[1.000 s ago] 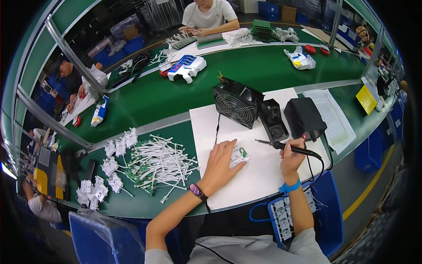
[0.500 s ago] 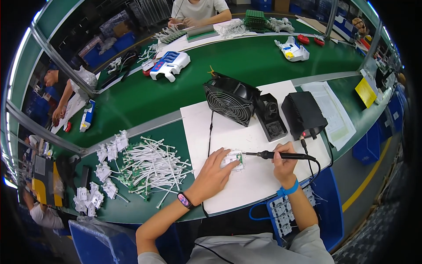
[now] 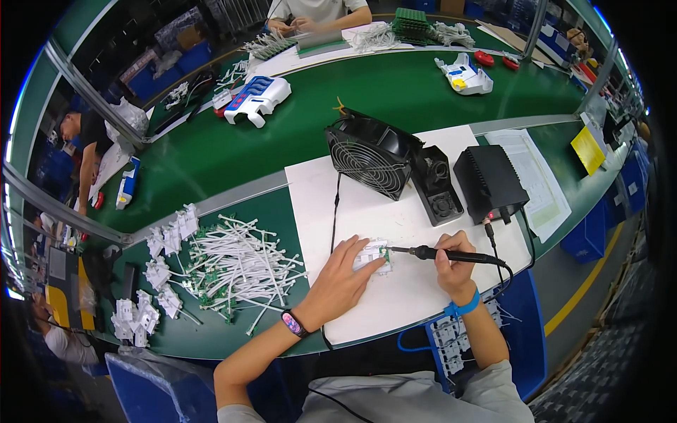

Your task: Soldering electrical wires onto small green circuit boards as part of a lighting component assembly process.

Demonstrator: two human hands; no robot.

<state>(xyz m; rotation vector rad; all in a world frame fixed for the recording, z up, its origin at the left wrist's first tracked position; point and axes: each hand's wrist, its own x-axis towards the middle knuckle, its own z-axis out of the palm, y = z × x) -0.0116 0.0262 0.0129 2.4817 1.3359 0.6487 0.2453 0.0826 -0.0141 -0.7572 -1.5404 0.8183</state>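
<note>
My left hand [image 3: 337, 282] lies on the white sheet, its fingers and thumb holding down a small white plastic part with a green circuit board [image 3: 383, 255]. In my right hand [image 3: 455, 268] is a black soldering iron [image 3: 425, 252], gripped by its handle. The iron's tip meets or nearly meets the right edge of the board; actual contact is too small to make out. Left of my left hand, a heap of white cables with small green boards [image 3: 236, 264] covers the green bench. Several loose white plastic parts [image 3: 137, 317] lie beyond that heap.
A black fan [image 3: 370, 158] stands behind the work, beside a black soldering stand [image 3: 437, 187] and a black power unit [image 3: 489, 182]. White-blue housings [image 3: 259, 99] sit on the green conveyor [image 3: 317, 106]. Blue bins [image 3: 159, 388] flank me. Other people work across and at left.
The iron's tip has shifted slightly left and down against the board, while my left hand keeps its hold. The white-blue housing on the conveyor has moved left. My view has shifted a little.
</note>
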